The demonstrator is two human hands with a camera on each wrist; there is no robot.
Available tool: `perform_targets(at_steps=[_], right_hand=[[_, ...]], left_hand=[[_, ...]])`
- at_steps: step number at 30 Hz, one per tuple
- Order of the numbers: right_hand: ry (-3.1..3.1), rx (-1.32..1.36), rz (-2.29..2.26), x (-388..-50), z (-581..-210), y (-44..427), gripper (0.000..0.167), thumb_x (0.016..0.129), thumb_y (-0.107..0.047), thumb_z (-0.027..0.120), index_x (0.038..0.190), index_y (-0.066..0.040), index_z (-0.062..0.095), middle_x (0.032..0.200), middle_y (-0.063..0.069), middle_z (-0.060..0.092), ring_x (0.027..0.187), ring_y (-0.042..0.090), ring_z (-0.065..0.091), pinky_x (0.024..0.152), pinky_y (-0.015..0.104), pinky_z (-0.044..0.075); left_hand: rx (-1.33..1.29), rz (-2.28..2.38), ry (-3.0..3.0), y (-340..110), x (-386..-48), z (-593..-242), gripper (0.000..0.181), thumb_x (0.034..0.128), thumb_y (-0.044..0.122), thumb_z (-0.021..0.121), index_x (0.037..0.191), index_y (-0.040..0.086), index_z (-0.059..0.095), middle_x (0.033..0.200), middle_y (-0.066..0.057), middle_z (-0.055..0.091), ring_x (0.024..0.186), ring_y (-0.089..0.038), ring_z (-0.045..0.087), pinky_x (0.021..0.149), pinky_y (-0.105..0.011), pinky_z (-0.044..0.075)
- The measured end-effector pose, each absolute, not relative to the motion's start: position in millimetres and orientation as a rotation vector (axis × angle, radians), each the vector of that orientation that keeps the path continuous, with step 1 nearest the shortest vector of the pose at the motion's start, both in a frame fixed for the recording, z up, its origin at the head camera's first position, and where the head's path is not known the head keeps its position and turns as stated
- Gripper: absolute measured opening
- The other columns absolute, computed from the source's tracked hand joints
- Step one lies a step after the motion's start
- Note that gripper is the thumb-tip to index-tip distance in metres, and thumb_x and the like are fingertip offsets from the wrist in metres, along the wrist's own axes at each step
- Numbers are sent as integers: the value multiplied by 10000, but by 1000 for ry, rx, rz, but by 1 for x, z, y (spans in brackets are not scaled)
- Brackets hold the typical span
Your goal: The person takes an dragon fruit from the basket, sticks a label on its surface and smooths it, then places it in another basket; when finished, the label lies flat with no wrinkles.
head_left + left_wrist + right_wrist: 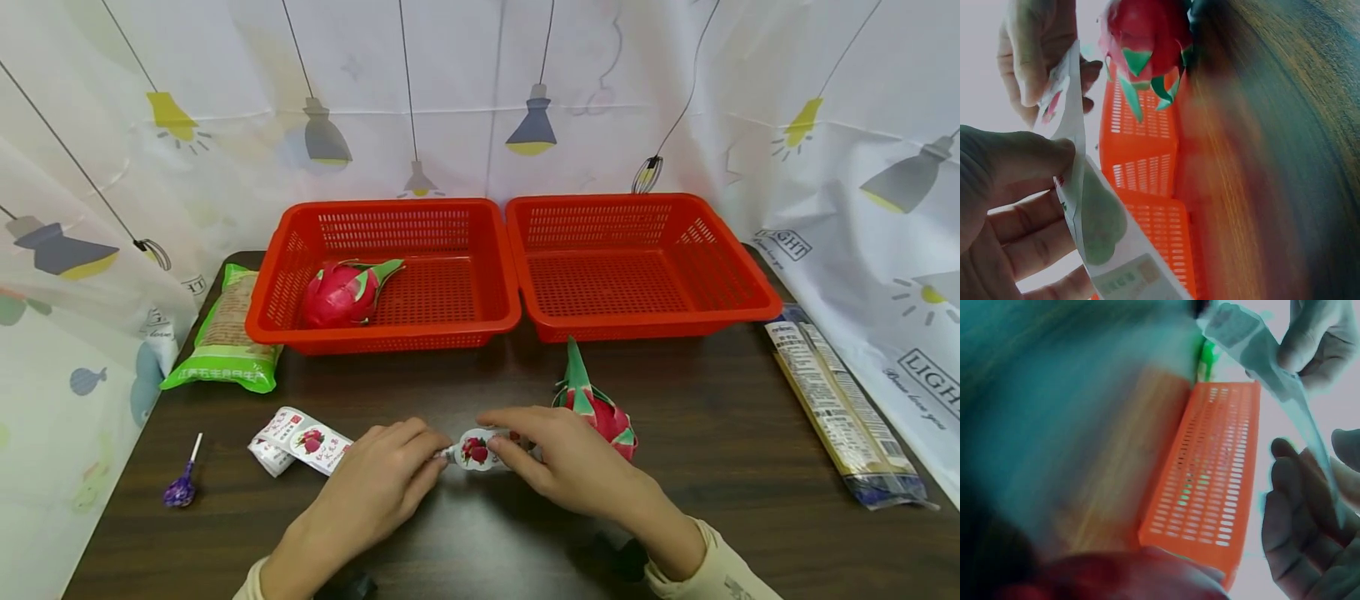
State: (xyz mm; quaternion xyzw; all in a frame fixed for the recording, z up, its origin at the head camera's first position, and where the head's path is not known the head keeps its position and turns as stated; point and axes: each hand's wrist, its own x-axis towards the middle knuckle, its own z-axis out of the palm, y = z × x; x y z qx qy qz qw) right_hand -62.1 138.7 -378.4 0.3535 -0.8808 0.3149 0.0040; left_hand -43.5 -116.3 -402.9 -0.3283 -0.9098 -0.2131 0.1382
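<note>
In the head view my left hand (pixel 390 471) pinches a strip of white labels (pixel 477 450) printed with a red dragon fruit. The thumb presses the strip (pixel 1075 181) against the fingers in the left wrist view. My right hand (pixel 566 458) is around the strip's right end, its fingers behind; in the right wrist view its thumb stands a little apart from the strip (pixel 1294 403). The rest of the label roll (pixel 307 437) trails onto the table left of the left hand. Just beyond the right hand lies a dragon fruit (pixel 600 412), partly hidden by it.
Two red plastic baskets (pixel 390 340) stand side by side at the back; the left one contains another dragon fruit (pixel 341 296). A green-edged bag (pixel 232 333) leans at the left, near a lollipop (pixel 180 487). A long plastic packet (pixel 847 408) lies along the right edge.
</note>
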Motion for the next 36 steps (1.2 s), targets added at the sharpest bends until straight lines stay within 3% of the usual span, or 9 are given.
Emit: perform_targets(at_steps=[7, 12, 16, 21, 25, 28, 36], right_hand=[[-2646, 1232, 1209, -65, -389, 138, 167, 1012, -129, 632, 1158, -122, 713, 970, -73, 738, 735, -22, 544, 679, 179, 531], [-2609, 1300, 1258, -63, -391, 136, 181, 996, -101, 648, 1165, -126, 708, 1014, -63, 740, 775, -11, 569, 696, 174, 538], [-2591, 1347, 1245, -61, -392, 132, 204, 983, -92, 665, 1180, -122, 707, 1055, -53, 746, 841, -8, 626, 755, 171, 556], [-2542, 1410, 1255, -59, -397, 128, 200, 977, -72, 666, 1169, -113, 706, 1070, -43, 752, 919, 17, 681, 831, 183, 569], [-2534, 1416, 1266, -57, -400, 126, 190, 979, -72, 664, 1158, -119, 707, 1066, -52, 750, 944, 19, 686, 856, 186, 567], [-2550, 1403, 1282, -57, -401, 127, 172, 980, -80, 667, 1139, -127, 710, 1054, -64, 747, 935, 8, 677, 847, 182, 566], [-2539, 1407, 1192, -57, -403, 128, 160, 979, -94, 672, 1113, -168, 716, 1025, -95, 741, 932, 5, 662, 852, 185, 553]], left_hand=[[-1033, -869, -2729, -124, -46, -403, 156, 937, 217, 741, 1088, 188, 718, 968, 110, 670, 778, -22, 586, 707, -242, 521], [-1161, -1248, -2939, -139, -58, -397, 331, 1013, 319, 640, 1314, 182, 624, 1186, 73, 631, 999, -51, 605, 873, -254, 540], [-1255, -1491, -3003, -151, -77, -396, 359, 1054, 254, 562, 1388, 125, 586, 1265, -32, 644, 1074, -96, 613, 935, -276, 538], [-1356, -1598, -3104, -151, -93, -400, 250, 1056, 204, 548, 1253, 128, 682, 1114, -1, 706, 936, -56, 625, 840, -240, 536], [-1368, -1703, -3141, -148, -97, -403, 137, 1047, 187, 565, 1081, 163, 696, 841, -10, 654, 635, -32, 530, 571, -206, 462], [-1346, -1753, -3141, -146, -99, -404, 110, 1038, 168, 580, 1006, 155, 684, 770, -34, 653, 507, -34, 461, 457, -202, 399], [-1273, -1803, -3145, -144, -100, -405, 113, 1018, 160, 620, 946, 134, 703, 735, 0, 649, 468, -40, 422, 425, -196, 356]])
